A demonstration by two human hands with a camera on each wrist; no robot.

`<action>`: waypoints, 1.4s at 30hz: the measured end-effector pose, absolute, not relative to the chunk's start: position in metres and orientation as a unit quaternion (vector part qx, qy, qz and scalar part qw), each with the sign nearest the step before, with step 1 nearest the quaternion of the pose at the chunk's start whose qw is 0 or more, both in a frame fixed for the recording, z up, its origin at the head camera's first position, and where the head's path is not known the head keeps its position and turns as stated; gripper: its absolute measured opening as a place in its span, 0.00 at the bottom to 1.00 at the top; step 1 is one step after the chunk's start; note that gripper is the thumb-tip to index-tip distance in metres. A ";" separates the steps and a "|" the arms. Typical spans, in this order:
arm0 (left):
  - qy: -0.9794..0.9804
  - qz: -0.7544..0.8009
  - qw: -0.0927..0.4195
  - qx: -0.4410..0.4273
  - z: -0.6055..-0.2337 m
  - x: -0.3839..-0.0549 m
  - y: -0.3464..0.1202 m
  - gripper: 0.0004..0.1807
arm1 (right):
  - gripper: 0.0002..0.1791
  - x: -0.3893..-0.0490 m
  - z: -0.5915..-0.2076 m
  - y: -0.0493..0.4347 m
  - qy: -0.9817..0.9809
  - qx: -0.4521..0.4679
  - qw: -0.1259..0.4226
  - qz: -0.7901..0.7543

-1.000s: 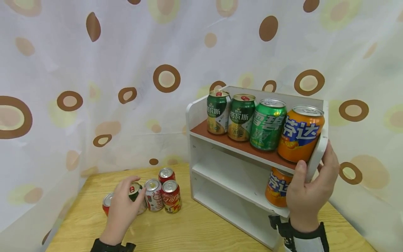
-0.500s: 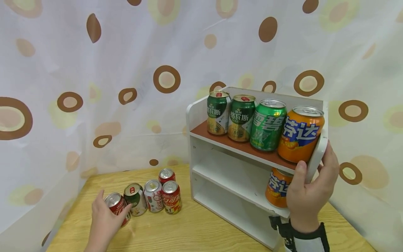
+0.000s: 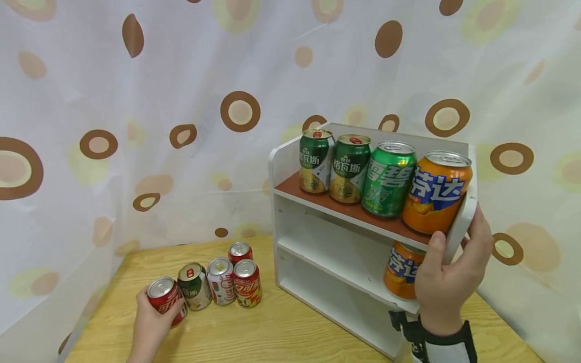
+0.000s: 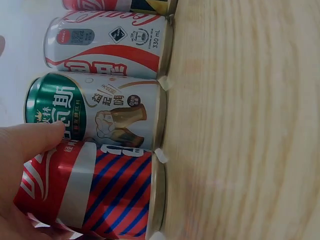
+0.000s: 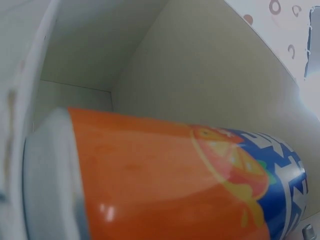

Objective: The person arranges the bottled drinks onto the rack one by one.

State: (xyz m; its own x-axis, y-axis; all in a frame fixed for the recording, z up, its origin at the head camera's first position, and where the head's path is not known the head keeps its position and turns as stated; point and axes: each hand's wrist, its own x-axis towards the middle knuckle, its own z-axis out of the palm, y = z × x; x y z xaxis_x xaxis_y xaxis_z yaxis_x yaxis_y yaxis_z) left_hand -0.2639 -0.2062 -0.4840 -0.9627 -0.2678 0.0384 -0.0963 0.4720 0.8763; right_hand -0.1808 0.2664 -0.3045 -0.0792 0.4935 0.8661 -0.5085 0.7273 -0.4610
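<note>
My left hand [image 3: 152, 322] grips a red cola can [image 3: 161, 297] standing at the left end of a row on the table. In the left wrist view, the thumb [image 4: 45, 137] lies across the can's upper part and overlaps the neighbouring green-and-white kvass can [image 4: 110, 110]. My right hand [image 3: 454, 277] holds the right side panel of a small white shelf [image 3: 327, 267], thumb in front and fingers behind. Close by that hand, an orange Fanta can [image 3: 400, 272] stands on the middle level; it fills much of the right wrist view.
A white Coca-Cola can [image 3: 221, 282] and two red cans, one in front [image 3: 247, 287] and one behind, stand right of the kvass can. The shelf top bears two kvass cans [image 3: 347, 174], a green Sprite can [image 3: 389, 184] and an orange Fanta can [image 3: 436, 194]. Patterned cloth [image 3: 190, 75] hangs behind.
My left hand has moved left from the kvass can to the red cola can and closed round it. My right hand stays on the shelf's side panel.
</note>
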 end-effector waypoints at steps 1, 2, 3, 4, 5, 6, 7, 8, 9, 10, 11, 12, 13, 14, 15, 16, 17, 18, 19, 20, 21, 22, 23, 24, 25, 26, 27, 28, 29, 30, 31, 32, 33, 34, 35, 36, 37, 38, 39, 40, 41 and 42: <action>-0.854 -0.502 0.086 0.109 -0.485 -0.264 -0.207 0.52 | 0.29 -0.181 -0.305 0.267 -0.635 0.005 0.678 0.370; -0.853 -0.503 0.087 0.111 -0.486 -0.264 -0.207 0.51 | 0.29 -0.182 -0.306 0.268 -0.633 0.006 0.679 0.372; -0.853 -0.503 0.088 0.109 -0.487 -0.264 -0.208 0.51 | 0.29 -0.183 -0.307 0.269 -0.631 0.007 0.680 0.374; -0.851 -0.505 0.092 0.109 -0.488 -0.264 -0.208 0.51 | 0.29 -0.183 -0.307 0.270 -0.629 0.008 0.681 0.376; -0.850 -0.506 0.097 0.110 -0.489 -0.264 -0.208 0.51 | 0.29 -0.184 -0.308 0.272 -0.628 0.008 0.682 0.376; -0.849 -0.507 0.101 0.110 -0.489 -0.264 -0.208 0.51 | 0.29 -0.185 -0.309 0.272 -0.626 0.008 0.683 0.375; -0.849 -0.506 0.106 0.109 -0.489 -0.263 -0.208 0.51 | 0.29 -0.185 -0.309 0.273 -0.626 0.008 0.684 0.375; -0.848 -0.507 0.110 0.108 -0.490 -0.262 -0.207 0.51 | 0.29 -0.185 -0.309 0.273 -0.625 0.007 0.685 0.375; -0.848 -0.507 0.113 0.107 -0.490 -0.261 -0.207 0.50 | 0.29 -0.186 -0.310 0.274 -0.627 0.005 0.684 0.373; -0.848 -0.505 0.116 0.109 -0.490 -0.261 -0.207 0.50 | 0.29 -0.186 -0.310 0.274 -0.629 0.004 0.683 0.371; -0.850 -0.502 0.117 0.110 -0.490 -0.260 -0.207 0.50 | 0.29 -0.186 -0.310 0.274 -0.630 0.002 0.682 0.371; -0.851 -0.500 0.117 0.111 -0.490 -0.259 -0.207 0.50 | 0.29 -0.186 -0.311 0.273 -0.630 0.001 0.682 0.371; -0.851 -0.499 0.118 0.111 -0.490 -0.259 -0.207 0.50 | 0.29 -0.186 -0.310 0.273 -0.630 -0.001 0.682 0.371; -0.852 -0.498 0.119 0.112 -0.490 -0.259 -0.206 0.50 | 0.29 -0.185 -0.310 0.273 -0.630 -0.002 0.682 0.372; -0.852 -0.497 0.120 0.110 -0.489 -0.259 -0.206 0.49 | 0.29 -0.185 -0.310 0.273 -0.628 -0.002 0.683 0.373; -0.853 -0.496 0.121 0.110 -0.489 -0.259 -0.205 0.49 | 0.29 -0.184 -0.309 0.273 -0.626 -0.001 0.684 0.374; -0.853 -0.495 0.123 0.110 -0.489 -0.259 -0.205 0.49 | 0.29 -0.184 -0.309 0.273 -0.625 -0.001 0.685 0.375; -0.853 -0.496 0.125 0.110 -0.489 -0.259 -0.205 0.49 | 0.29 -0.184 -0.308 0.273 -0.625 0.000 0.685 0.375; -0.852 -0.496 0.126 0.109 -0.489 -0.259 -0.205 0.49 | 0.29 -0.184 -0.308 0.273 -0.624 0.001 0.685 0.375; -0.852 -0.496 0.127 0.109 -0.489 -0.258 -0.205 0.49 | 0.29 -0.184 -0.308 0.273 -0.624 0.002 0.685 0.376; -0.851 -0.497 0.127 0.110 -0.490 -0.258 -0.205 0.48 | 0.29 -0.184 -0.308 0.273 -0.625 0.003 0.684 0.376; -0.851 -0.498 0.128 0.113 -0.490 -0.257 -0.205 0.48 | 0.29 -0.185 -0.308 0.273 -0.625 0.004 0.684 0.376; -0.850 -0.498 0.127 0.114 -0.490 -0.257 -0.205 0.48 | 0.29 -0.185 -0.308 0.273 -0.626 0.004 0.683 0.376; -0.850 -0.498 0.127 0.115 -0.491 -0.257 -0.205 0.48 | 0.29 -0.185 -0.308 0.273 -0.626 0.005 0.682 0.377; -0.850 -0.497 0.126 0.117 -0.491 -0.256 -0.206 0.48 | 0.30 -0.185 -0.309 0.273 -0.627 0.005 0.681 0.378; -0.851 -0.496 0.125 0.119 -0.492 -0.256 -0.206 0.48 | 0.30 -0.186 -0.310 0.273 -0.629 0.004 0.680 0.377; -0.851 -0.496 0.124 0.120 -0.492 -0.256 -0.206 0.49 | 0.30 -0.186 -0.310 0.273 -0.629 0.003 0.680 0.376; -0.851 -0.495 0.124 0.120 -0.492 -0.257 -0.206 0.49 | 0.30 -0.186 -0.311 0.273 -0.630 0.002 0.680 0.375; -0.852 -0.494 0.124 0.121 -0.493 -0.257 -0.206 0.49 | 0.30 -0.186 -0.311 0.273 -0.631 0.002 0.679 0.374; -0.852 -0.493 0.125 0.123 -0.493 -0.256 -0.206 0.49 | 0.30 -0.186 -0.312 0.274 -0.632 0.001 0.679 0.373; -0.852 -0.492 0.127 0.124 -0.494 -0.256 -0.206 0.49 | 0.30 -0.186 -0.312 0.274 -0.633 0.001 0.679 0.372; -0.852 -0.492 0.130 0.124 -0.494 -0.256 -0.206 0.49 | 0.30 -0.186 -0.312 0.274 -0.634 0.000 0.678 0.371; -0.852 -0.490 0.134 0.123 -0.495 -0.256 -0.206 0.49 | 0.29 -0.186 -0.313 0.274 -0.635 0.000 0.678 0.370; -0.853 -0.489 0.137 0.123 -0.495 -0.256 -0.206 0.48 | 0.29 -0.186 -0.313 0.274 -0.636 -0.001 0.678 0.369; -0.854 -0.485 0.140 0.124 -0.495 -0.256 -0.206 0.48 | 0.29 -0.186 -0.313 0.274 -0.637 -0.001 0.678 0.368; -0.854 -0.484 0.143 0.123 -0.495 -0.255 -0.206 0.48 | 0.29 -0.186 -0.313 0.275 -0.637 -0.001 0.678 0.367; -0.855 -0.483 0.145 0.124 -0.495 -0.255 -0.206 0.48 | 0.30 -0.186 -0.313 0.275 -0.637 -0.001 0.678 0.367; -0.856 -0.481 0.145 0.125 -0.494 -0.255 -0.206 0.48 | 0.30 -0.186 -0.313 0.275 -0.638 -0.001 0.677 0.366; -0.857 -0.477 0.146 0.128 -0.493 -0.254 -0.206 0.47 | 0.30 -0.186 -0.313 0.275 -0.638 -0.001 0.677 0.366; -0.859 -0.473 0.146 0.131 -0.491 -0.254 -0.206 0.47 | 0.30 -0.186 -0.313 0.275 -0.638 0.000 0.677 0.366; -0.860 -0.470 0.147 0.135 -0.490 -0.253 -0.206 0.47 | 0.30 -0.187 -0.312 0.275 -0.638 0.000 0.677 0.367; -0.860 -0.469 0.149 0.136 -0.488 -0.253 -0.206 0.47 | 0.30 -0.187 -0.312 0.275 -0.637 0.001 0.678 0.368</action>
State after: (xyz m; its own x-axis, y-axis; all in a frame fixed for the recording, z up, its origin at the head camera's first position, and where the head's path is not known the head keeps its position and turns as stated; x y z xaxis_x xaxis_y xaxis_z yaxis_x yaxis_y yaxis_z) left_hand -0.2525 -0.2061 -0.4879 -0.9188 -0.3733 0.1279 -0.0947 0.5231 0.8470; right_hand -0.1866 0.2754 -0.3121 -0.0811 0.4964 0.8643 -0.5001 0.7298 -0.4661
